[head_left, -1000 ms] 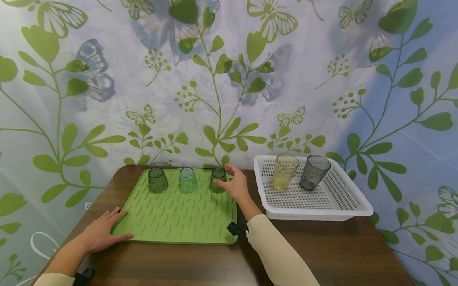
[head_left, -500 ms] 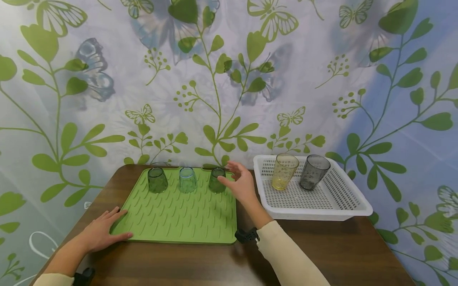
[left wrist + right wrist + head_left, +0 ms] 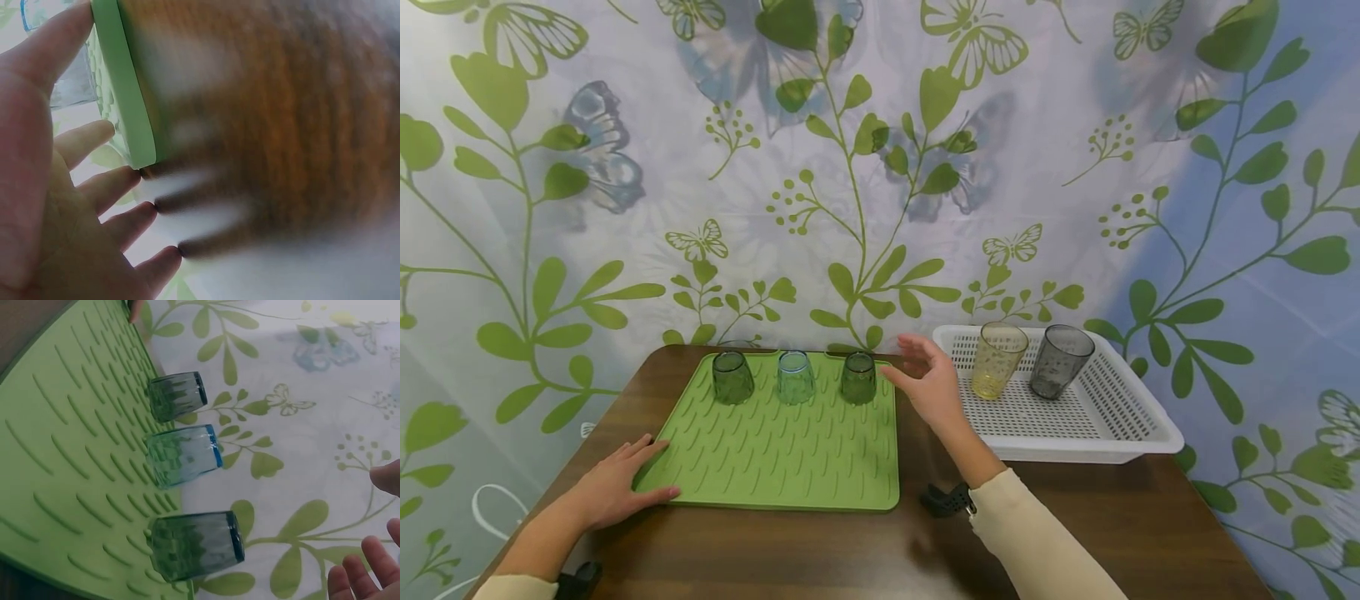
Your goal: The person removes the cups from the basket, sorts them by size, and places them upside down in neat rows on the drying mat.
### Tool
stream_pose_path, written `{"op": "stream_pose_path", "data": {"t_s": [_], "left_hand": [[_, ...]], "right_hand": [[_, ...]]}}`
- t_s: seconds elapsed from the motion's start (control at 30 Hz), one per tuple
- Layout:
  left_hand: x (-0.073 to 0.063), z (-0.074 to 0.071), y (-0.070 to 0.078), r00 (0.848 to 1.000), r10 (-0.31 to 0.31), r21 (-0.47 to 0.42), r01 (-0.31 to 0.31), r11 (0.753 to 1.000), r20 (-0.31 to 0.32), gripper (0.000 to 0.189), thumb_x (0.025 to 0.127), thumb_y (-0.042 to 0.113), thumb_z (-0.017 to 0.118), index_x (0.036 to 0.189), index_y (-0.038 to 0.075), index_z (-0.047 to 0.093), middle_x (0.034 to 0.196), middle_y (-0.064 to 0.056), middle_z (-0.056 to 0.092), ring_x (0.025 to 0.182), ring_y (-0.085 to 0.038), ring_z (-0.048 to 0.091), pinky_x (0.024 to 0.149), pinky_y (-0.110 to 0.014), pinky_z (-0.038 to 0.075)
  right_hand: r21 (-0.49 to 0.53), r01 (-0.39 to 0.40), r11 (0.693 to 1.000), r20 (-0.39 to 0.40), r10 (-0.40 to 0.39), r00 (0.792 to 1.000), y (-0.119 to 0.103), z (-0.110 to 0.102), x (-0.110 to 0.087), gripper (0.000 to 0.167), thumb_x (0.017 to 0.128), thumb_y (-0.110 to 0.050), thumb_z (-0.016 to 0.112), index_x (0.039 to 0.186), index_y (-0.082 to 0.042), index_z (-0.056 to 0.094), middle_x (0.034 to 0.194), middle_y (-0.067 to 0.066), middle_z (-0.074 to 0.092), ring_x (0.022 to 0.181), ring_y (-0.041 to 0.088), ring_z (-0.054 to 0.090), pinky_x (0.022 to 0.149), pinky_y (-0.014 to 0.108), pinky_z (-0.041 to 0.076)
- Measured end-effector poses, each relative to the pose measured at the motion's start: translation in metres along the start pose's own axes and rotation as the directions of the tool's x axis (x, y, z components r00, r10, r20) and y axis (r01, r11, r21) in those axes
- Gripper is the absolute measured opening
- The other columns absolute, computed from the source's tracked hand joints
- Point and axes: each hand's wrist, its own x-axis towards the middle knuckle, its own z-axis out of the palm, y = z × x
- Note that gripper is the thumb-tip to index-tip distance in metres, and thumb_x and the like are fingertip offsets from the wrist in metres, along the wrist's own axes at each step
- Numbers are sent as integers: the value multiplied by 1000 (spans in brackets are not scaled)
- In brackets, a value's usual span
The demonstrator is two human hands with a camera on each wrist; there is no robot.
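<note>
Three glasses stand upside down in a row along the back of the green drying mat (image 3: pixel 775 467): a dark green glass (image 3: pixel 732 379) at left, a light blue glass (image 3: pixel 795 379) in the middle, and a dark grey-green glass (image 3: pixel 858 379) at right. My right hand (image 3: pixel 932 385) hovers between the right glass and the white basket, fingers spread and holding nothing; the right wrist view shows its fingertips (image 3: pixel 356 575) apart from the glasses. My left hand (image 3: pixel 613 487) rests at the mat's front left corner, with the thumb and fingers at its edge.
On the right stands a white perforated plastic basket (image 3: pixel 1052 450) holding a yellow tumbler (image 3: pixel 997 362) and a grey tumbler (image 3: pixel 1060 362), both leaning. The brown wooden table (image 3: pixel 760 550) backs onto a leaf-and-butterfly patterned curtain (image 3: pixel 880 208).
My right hand has let go of the right-hand glass and drawn away rightward, towards the basket. The left hand and the glasses have stayed in place.
</note>
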Motion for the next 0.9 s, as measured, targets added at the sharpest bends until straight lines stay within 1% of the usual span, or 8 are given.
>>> {"op": "stream_pose_path", "data": {"t_s": [0.17, 0.33, 0.53, 0.63, 0.8, 0.9], "left_hand": [[0, -1, 3, 1000, 3, -6, -3, 1000, -6, 92, 86, 62, 73, 149, -1, 49, 152, -39, 39, 133, -63, 42, 90, -74, 45], [-1, -1, 5, 1000, 2, -9, -2, 1000, -12, 92, 87, 61, 73, 148, -2, 49, 151, -39, 39, 131, -63, 44, 88, -74, 47], [-2, 0, 7, 1000, -7, -9, 7, 1000, -22, 91, 87, 62, 72, 149, -1, 49, 152, -39, 39, 131, -62, 45, 87, -74, 47], [-3, 2, 8, 999, -2, -10, 1, 1000, -37, 90, 87, 61, 73, 148, 0, 50, 151, -38, 40, 130, -61, 46, 86, -73, 48], [-7, 4, 14, 996, 28, -29, -30, 999, -83, 87, 86, 58, 76, 147, 1, 51, 150, -36, 43, 129, -61, 48, 86, -72, 49], [-8, 5, 19, 992, 47, -41, -52, 998, -114, 85, 86, 56, 77, 146, 1, 52, 149, -35, 45, 128, -60, 48, 86, -73, 48]], "right_hand": [[-14, -5, 1000, -17, 5, 1000, 0, -15, -2, 54, 86, -26, 85, 136, -17, 64, 136, 6, 64, 122, 26, 61, 106, 46, 53], [-1, 2, 1000, -27, -3, 1000, -2, -27, -4, 55, 87, -23, 84, 137, -14, 63, 138, 9, 63, 124, 28, 60, 108, 52, 51], [18, -1, 1000, -37, 2, 999, -5, -40, -7, 54, 88, -20, 83, 136, -10, 62, 138, 13, 62, 126, 28, 59, 110, 54, 48], [18, 1, 1000, -44, 0, 999, -6, -46, -8, 53, 89, -19, 82, 136, -7, 61, 137, 16, 61, 128, 33, 58, 111, 54, 48], [16, -3, 1000, -67, 4, 998, -6, -56, -10, 52, 89, -18, 82, 134, -5, 61, 136, 17, 61, 128, 36, 57, 110, 51, 49], [6, -8, 1000, -80, 8, 997, -8, -62, -11, 51, 88, -19, 83, 133, -6, 63, 135, 15, 62, 125, 33, 59, 109, 49, 50]]}}
